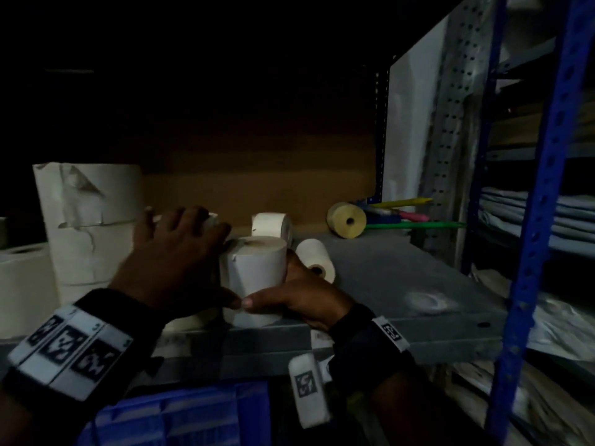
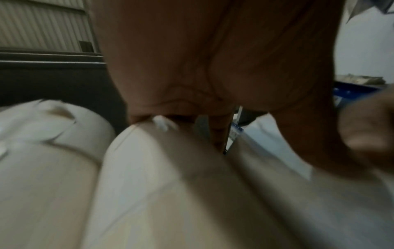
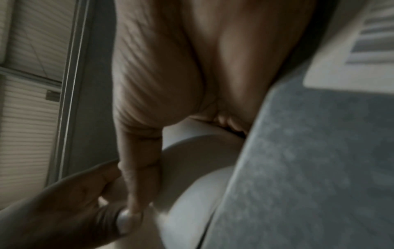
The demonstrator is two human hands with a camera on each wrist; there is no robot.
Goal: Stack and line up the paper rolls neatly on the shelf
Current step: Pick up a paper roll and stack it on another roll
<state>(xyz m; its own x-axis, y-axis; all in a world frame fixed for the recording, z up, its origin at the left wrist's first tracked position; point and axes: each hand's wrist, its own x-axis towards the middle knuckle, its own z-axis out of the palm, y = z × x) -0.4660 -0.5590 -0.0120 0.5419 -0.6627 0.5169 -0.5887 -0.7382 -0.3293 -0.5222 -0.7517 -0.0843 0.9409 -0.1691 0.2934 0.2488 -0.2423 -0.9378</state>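
Head view: we see 2 hands cupped around an upright white paper roll [image 1: 254,278] at the front edge of the grey shelf [image 1: 402,284]. The left hand [image 1: 174,262] wraps its curled fingers around the roll's left side; the right hand [image 1: 299,300] grips low on the right, thumb across the front. It seems to rest on another roll, though blur leaves this uncertain. We judge that squaring it calls for even pressure from both sides, edges flush. The roll is a smooth matte cylinder; 2 small rolls [image 1: 317,260] lie behind, beside a yellowish roll [image 1: 346,219].
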